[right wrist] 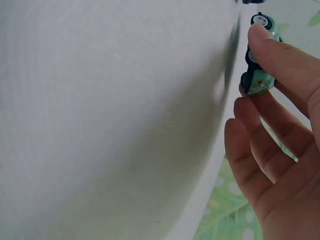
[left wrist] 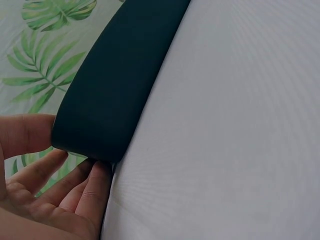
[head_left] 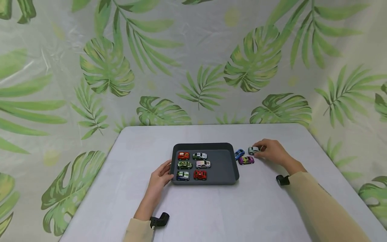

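Observation:
My right hand (head_left: 273,152) pinches a pale green toy car (right wrist: 262,80) between thumb and fingers, to the right of the tray. In the head view, a blue toy car (head_left: 239,154) and a purple-and-yellow toy car (head_left: 246,160) are on the table just left of that hand. My left hand (head_left: 159,175) holds the dark grey tray (head_left: 223,168) at its left side, thumb at the rim, fingers against the outer wall and lower edge. Toy cars stand in two columns in the tray's left half, among them a red car (head_left: 200,175) and a green camouflage car (head_left: 184,165).
A white cloth covers the table (head_left: 211,211) under the tray. Behind it hangs a leaf-patterned curtain (head_left: 205,50). Black wrist cameras sit on both wrists, one a black camera (head_left: 160,220) on the left.

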The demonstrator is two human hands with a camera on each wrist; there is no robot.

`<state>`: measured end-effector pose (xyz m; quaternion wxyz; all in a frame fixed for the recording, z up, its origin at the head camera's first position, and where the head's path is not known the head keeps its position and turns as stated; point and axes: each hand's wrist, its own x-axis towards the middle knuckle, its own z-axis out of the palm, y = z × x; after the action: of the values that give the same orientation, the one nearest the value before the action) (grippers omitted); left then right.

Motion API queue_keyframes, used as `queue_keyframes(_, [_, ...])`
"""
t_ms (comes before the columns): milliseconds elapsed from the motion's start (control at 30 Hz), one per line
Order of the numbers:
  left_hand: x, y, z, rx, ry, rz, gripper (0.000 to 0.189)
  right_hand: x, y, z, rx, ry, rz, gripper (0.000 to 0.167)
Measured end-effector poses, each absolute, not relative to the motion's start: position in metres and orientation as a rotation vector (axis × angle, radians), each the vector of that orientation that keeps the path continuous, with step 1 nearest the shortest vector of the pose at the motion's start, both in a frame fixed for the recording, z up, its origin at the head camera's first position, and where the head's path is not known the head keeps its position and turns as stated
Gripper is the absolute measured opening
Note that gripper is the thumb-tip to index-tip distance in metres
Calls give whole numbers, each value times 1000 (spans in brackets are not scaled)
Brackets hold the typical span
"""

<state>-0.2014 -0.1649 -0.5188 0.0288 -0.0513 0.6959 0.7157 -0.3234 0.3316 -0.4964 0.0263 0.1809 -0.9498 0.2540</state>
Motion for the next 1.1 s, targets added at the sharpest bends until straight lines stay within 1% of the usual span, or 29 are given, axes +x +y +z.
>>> queue_keyframes(300, [-201, -164, -515, -167, 2147, 2216, 61, -317, 326, -479, 618, -2833, 757, 36])
queue_keyframes(600, [-200, -166, -516, -151, 2133, 2214, 62, -310, 316, -466, 603, -2796, 771, 38])
queue_keyframes(1100, [-200, -164, -517, -161, 2142, 2222, 62, -301, 278, -440, 749, -2680, 768, 36])
